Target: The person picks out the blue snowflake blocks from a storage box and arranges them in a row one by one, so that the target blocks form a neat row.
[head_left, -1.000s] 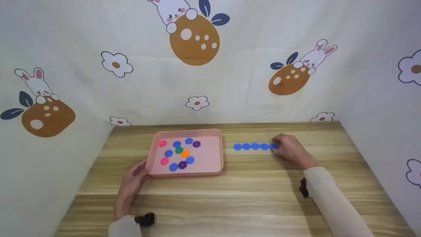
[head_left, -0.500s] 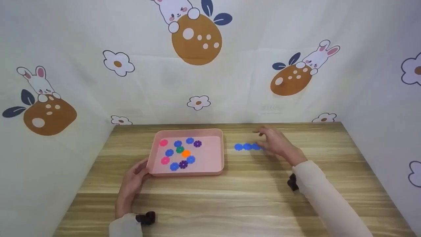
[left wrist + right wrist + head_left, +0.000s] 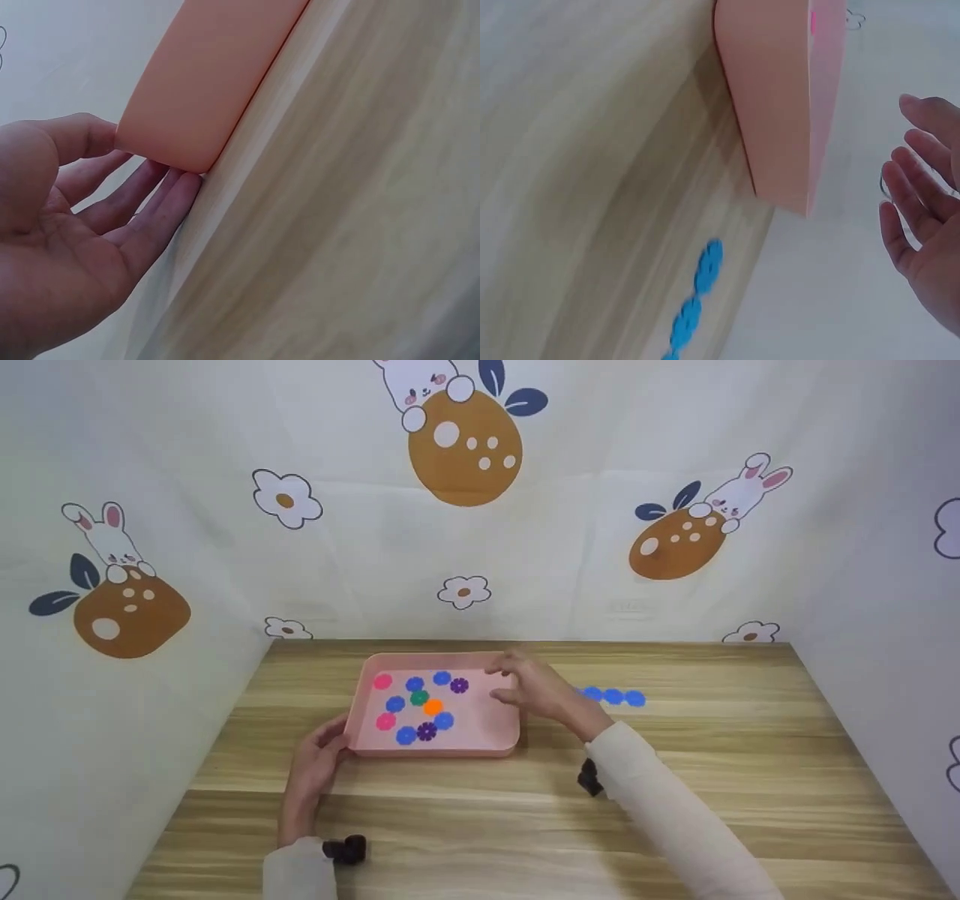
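My left hand (image 3: 319, 757) holds the near left corner of a shallow pink tray (image 3: 442, 752). In the left wrist view, the thumb touches the tray's rim and the other fingers rest against its outer side. Over the tray's right side hovers my right hand (image 3: 536, 686), its fingers spread and relaxed with nothing between them. Inside the tray lie loose plastic snowflake discs: several blue snowflake discs (image 3: 395, 704), two pink discs (image 3: 383, 682), two purple discs (image 3: 459, 685), a green disc (image 3: 419, 698) and an orange disc (image 3: 433, 707).
To the right of the tray, a straight row of blue snowflake discs (image 3: 613, 697) lies on the wooden table (image 3: 465, 825); the right forearm partly hides it. A patterned cloth wall (image 3: 360, 562) stands behind the table and along its sides.
My right hand has left the right end of the blue row and moved left over the tray, fingers parted. The left hand stays at the tray's corner. The head view has shifted slightly.
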Demonstrator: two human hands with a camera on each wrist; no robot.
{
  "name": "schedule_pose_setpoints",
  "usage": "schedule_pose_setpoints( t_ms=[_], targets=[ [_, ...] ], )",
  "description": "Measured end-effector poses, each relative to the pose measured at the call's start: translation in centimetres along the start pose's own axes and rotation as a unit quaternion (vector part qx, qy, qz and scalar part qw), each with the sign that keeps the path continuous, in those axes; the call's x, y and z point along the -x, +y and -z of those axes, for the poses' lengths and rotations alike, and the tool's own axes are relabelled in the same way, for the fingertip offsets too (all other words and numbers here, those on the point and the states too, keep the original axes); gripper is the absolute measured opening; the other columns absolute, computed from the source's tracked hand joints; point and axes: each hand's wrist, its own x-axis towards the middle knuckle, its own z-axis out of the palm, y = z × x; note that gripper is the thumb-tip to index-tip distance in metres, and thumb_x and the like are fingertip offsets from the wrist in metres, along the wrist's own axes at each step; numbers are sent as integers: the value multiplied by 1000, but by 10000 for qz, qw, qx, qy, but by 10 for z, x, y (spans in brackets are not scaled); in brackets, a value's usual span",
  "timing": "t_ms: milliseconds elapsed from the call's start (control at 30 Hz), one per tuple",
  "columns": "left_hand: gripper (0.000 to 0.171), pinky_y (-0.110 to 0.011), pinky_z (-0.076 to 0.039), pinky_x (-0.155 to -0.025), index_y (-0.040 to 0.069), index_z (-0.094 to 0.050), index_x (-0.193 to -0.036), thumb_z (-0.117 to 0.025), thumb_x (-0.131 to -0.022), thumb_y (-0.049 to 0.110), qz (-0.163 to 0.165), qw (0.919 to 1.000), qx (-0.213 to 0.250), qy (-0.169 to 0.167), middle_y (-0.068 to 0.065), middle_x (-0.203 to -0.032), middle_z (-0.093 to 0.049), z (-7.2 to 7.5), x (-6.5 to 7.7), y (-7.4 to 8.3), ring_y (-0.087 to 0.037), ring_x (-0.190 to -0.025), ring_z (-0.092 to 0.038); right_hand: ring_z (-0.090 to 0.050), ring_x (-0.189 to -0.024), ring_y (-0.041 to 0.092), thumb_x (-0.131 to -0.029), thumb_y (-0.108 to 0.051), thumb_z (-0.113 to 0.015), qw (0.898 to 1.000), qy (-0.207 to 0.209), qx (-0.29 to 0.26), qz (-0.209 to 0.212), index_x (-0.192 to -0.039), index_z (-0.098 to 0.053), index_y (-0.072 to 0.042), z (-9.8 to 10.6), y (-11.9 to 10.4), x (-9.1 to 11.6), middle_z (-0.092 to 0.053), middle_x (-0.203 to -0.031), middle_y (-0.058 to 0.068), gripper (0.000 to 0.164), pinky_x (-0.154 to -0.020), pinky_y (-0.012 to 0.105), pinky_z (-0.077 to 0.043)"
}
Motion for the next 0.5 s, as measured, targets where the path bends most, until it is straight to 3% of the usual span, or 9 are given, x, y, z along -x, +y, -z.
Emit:
schedule_pose_setpoints(
  t_ms=[167,500],
  targets=[
    [43,-40,-46,-116,7,-46,-149,-45,-106,9,111,9999,-58,46,-17,-154,-45,-1,0,1,-31,-140,-48,-58,-118,34,-93,-16,-73,9988,-308,-304,-241,-125,-68,-6,-22,-10,-11,-59,-130,12,34,-101,41,-57],
    [43,-40,-47,-115,10,-47,-149,-43,-106,10,26,9996,-262,102,-16,-154,-45,-2,-1,-1,-31,-140,-48,-59,-110,21,-93,-17,-72,9937,-731,-375,-756,-128,-67,-8,-60,-20,-29,-63,-124,10,37,-101,32,-58]
  ],
)
